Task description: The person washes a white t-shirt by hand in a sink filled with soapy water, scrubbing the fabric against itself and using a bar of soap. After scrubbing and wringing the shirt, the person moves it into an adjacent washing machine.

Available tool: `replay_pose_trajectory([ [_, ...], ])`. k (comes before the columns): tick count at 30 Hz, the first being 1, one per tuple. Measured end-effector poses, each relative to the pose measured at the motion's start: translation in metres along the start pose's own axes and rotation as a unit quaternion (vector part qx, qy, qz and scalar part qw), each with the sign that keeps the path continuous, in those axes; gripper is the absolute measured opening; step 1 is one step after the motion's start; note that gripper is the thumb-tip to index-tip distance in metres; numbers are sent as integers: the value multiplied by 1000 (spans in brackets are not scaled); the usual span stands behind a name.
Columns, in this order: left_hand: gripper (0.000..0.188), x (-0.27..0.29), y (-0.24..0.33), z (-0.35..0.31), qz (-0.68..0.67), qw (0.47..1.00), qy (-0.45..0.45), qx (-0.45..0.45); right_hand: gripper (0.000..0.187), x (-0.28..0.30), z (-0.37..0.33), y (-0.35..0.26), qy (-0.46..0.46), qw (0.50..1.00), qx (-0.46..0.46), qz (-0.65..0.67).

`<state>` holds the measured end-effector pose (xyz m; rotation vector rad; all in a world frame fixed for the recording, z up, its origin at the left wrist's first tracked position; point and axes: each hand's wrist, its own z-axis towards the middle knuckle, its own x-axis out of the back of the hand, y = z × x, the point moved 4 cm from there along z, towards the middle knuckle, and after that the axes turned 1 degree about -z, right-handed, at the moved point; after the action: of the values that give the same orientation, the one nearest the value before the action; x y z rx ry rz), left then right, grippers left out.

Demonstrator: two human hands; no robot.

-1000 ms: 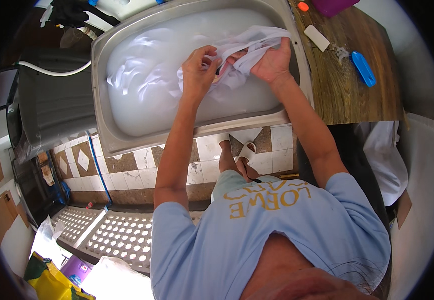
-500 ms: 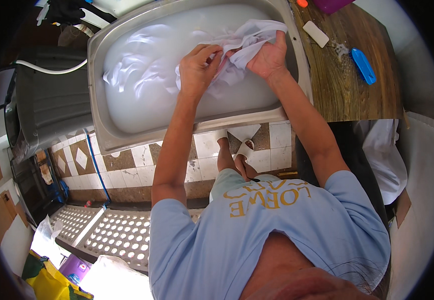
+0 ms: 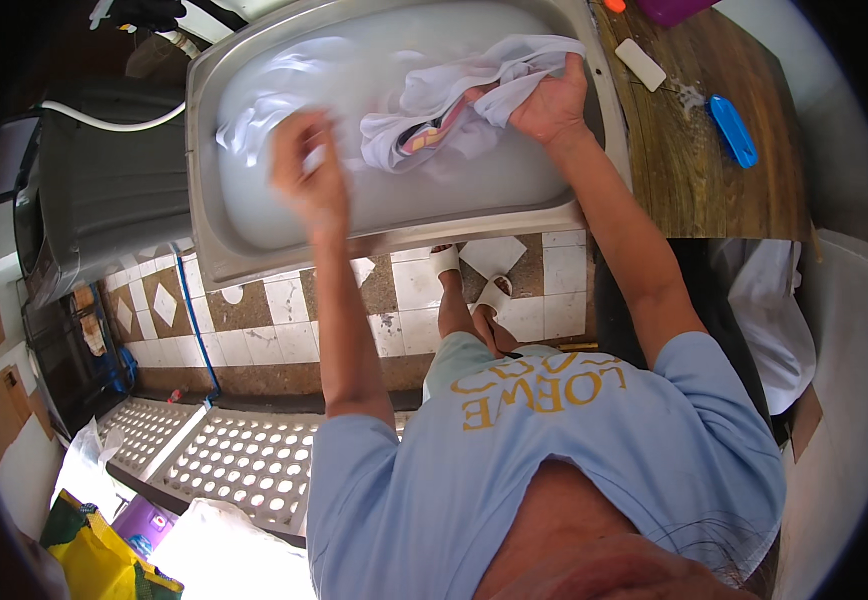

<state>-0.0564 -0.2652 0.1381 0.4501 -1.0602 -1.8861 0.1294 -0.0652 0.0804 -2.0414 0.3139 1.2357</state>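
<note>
A metal sink (image 3: 197,190) holds cloudy, whitish water. In its right half lies a wet white garment (image 3: 434,88), partly out of the water, with a dark, pink and yellow print showing on it. My right hand (image 3: 554,102) grips the garment's gathered edge near the sink's right rim, palm up with the cloth draped over the fingers. My left hand (image 3: 309,170) is over the left half of the water, smeared by motion, its fingers unclear. More white cloth (image 3: 254,125) floats beside it, partly under water.
To the right, a wooden counter (image 3: 724,190) carries a white bar of soap (image 3: 640,65), a blue brush (image 3: 733,131) and a purple container (image 3: 676,8). Left of the sink stands a dark appliance (image 3: 104,180) with a white hose (image 3: 114,126). White cloth (image 3: 769,320) hangs below the counter.
My left hand has let go of the garment and swung left across the water. My right hand keeps its hold. The garment's coloured print now shows where it was mostly covered.
</note>
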Motion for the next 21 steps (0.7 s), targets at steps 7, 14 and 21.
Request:
replay_pose_trajectory([
  [7,7,253,15,-107,322,918,188,137,88,-12,-9,-3,34,998,18,-40],
  [14,27,345,-94,-343,763,532,-133,342,89,-5,-3,5,28,998,-2,-51],
  [21,65,353,-131,-392,498,440,-323,674,89,-7,-7,0,28,996,12,-80],
])
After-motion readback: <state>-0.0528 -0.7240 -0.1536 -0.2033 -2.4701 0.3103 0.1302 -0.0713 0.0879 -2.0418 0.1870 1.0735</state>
